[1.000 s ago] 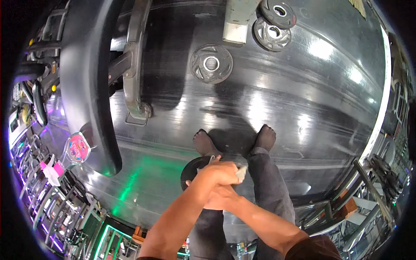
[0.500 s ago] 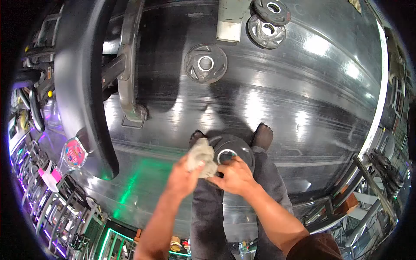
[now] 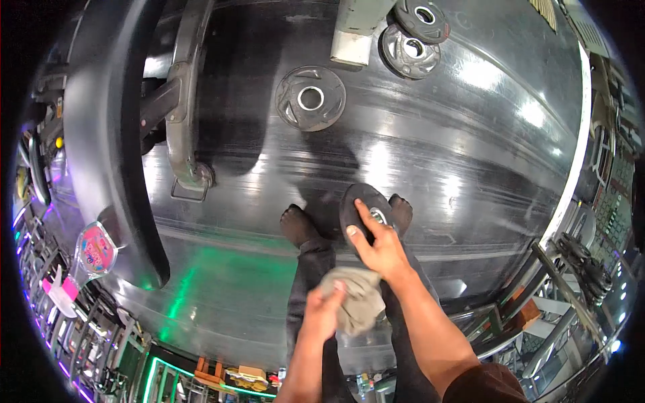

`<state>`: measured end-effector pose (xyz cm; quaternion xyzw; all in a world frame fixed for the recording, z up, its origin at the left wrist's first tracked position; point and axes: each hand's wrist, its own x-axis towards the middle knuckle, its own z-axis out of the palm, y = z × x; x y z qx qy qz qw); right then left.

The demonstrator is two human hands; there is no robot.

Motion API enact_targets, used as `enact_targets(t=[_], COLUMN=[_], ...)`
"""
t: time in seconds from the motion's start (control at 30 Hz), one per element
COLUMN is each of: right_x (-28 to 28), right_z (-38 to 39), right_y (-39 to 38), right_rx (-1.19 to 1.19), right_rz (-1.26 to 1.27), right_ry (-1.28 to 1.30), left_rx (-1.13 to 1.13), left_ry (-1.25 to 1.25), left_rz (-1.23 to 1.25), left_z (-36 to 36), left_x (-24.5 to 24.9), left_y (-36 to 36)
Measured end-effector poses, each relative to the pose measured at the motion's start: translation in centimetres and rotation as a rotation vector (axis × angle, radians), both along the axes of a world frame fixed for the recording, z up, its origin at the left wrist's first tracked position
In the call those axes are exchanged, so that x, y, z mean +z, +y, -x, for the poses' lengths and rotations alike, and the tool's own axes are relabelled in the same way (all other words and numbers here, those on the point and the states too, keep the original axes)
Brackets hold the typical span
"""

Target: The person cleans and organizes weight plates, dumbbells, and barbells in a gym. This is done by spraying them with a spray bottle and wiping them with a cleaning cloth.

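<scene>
My right hand (image 3: 377, 247) grips a small black weight plate (image 3: 360, 207) by its lower edge, held out in front of me above my feet. A crumpled grey cloth (image 3: 356, 302) is bunched in my left hand (image 3: 324, 311), lower down and close to my legs, apart from the plate. I stand in dark socks on a glossy black floor (image 3: 443, 154).
A larger weight plate (image 3: 310, 98) lies flat on the floor ahead, two more plates (image 3: 411, 40) farther back beside a pale post base (image 3: 355, 33). A black padded bench (image 3: 107, 148) with a metal frame (image 3: 185, 114) runs along the left. Racks line the lower left and right edges.
The cloth has come off the plate and dropped toward my legs with my left hand. My right hand has pushed the plate forward and tilted it up.
</scene>
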<state>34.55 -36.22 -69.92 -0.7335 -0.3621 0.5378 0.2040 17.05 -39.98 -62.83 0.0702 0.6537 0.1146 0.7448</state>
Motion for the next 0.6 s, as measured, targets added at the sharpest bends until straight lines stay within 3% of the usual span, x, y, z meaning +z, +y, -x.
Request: enact_targets(t=[0.07,0.2,0.27,0.33,0.43,0.5,0.6], right_x=[0.7,-0.7,-0.6,-2.7,-4.7,-6.9,-9.4], right_z=[-0.6,-0.7,-0.7,-0.3,0.2,0.5,1.7], right_y=[1.1,2.0,4.8,6.5,10.3,12.6,16.9], right_rx=[0.007,0.069,0.140,0.302,0.381,0.511,0.649], right_rz=[0.068,0.080,0.159,-0.077,-0.127,-0.273,-0.390], right_ry=[0.008,-0.087,-0.066,-0.205,-0.163,-0.296,-0.494], left_rx=[0.471,0.517,0.352,0.366,0.149,-0.089,-0.197], left_ry=[0.042,0.124,0.118,0.081,0.039,-0.009,-0.063], left_rz=[0.035,-0.020,-0.038,-0.115,-0.072,-0.052,-0.032], left_z=[0.4,-0.2,-0.7,-1.4,-1.5,-1.0,0.0], left_x=[-3.3,-6.4,-6.8,-6.9,-6.3,-6.4,-5.8], left_y=[-1.1,-1.9,-0.7,0.0,0.2,0.2,2.6])
